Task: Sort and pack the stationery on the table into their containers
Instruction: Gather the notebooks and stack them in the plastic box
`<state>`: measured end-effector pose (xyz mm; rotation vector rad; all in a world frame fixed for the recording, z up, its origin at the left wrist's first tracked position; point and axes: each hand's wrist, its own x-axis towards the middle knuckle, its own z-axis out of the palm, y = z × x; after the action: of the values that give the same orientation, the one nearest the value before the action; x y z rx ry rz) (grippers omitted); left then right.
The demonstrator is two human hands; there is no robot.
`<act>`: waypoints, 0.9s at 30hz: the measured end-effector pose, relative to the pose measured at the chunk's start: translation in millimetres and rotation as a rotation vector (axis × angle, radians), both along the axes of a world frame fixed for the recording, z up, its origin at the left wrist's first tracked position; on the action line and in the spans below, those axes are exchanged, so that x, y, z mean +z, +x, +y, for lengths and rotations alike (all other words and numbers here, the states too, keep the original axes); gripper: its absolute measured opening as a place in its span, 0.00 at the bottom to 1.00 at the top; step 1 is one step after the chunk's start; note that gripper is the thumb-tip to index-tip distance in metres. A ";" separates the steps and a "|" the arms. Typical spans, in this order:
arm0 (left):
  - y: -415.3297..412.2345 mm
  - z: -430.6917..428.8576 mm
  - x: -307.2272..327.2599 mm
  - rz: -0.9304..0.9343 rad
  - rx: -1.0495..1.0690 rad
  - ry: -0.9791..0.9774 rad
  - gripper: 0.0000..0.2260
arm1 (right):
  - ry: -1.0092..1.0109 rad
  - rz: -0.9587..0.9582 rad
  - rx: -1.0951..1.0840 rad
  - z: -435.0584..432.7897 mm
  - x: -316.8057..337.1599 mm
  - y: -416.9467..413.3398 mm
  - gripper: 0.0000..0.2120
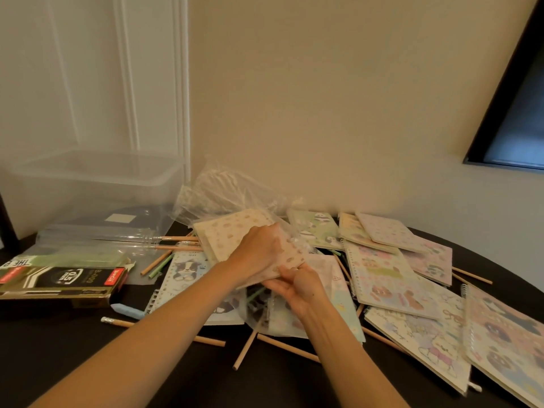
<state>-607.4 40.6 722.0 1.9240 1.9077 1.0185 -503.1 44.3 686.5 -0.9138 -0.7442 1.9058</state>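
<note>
Notebook (pixel 232 231) right of the bin (pixel 88 187): left hand (pixel 259 248) grip clamps it, right hand (pixel 297 287) pinches the bag (pixel 223 189); I'd feed corners squarely.

Dim, warm indoor light, soft picture.
The wall (pixel 323 98) is evenly yellowish; the black table (pixel 59 348) swallows detail at its near edge. Glare glints on the clear plastic box (pixel 97 184) and bag (pixel 223 187). The window (pixel 518 119) is dark. Lines bow toward the corners; the left hand (pixel 259 248), right hand (pixel 297 285) and notebook (pixel 232 231) they hold look slightly smeared.
</note>
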 end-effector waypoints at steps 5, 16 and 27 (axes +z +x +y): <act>-1.9 -6.5 1.6 -0.194 -0.071 -0.008 0.15 | 0.004 -0.021 0.002 6.6 -2.5 -11.5 0.18; -9.7 0.0 -3.2 -0.380 -0.105 -0.063 0.10 | 0.137 -0.149 0.076 23.1 -5.3 -37.1 0.12; -8.7 0.3 -0.2 -0.499 -0.075 -0.245 0.05 | 0.199 -0.595 0.250 21.5 -4.8 -14.1 0.11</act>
<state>-616.2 41.0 721.8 1.4281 1.5792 1.0613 -517.2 65.9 681.7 -1.3256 -1.4287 1.7275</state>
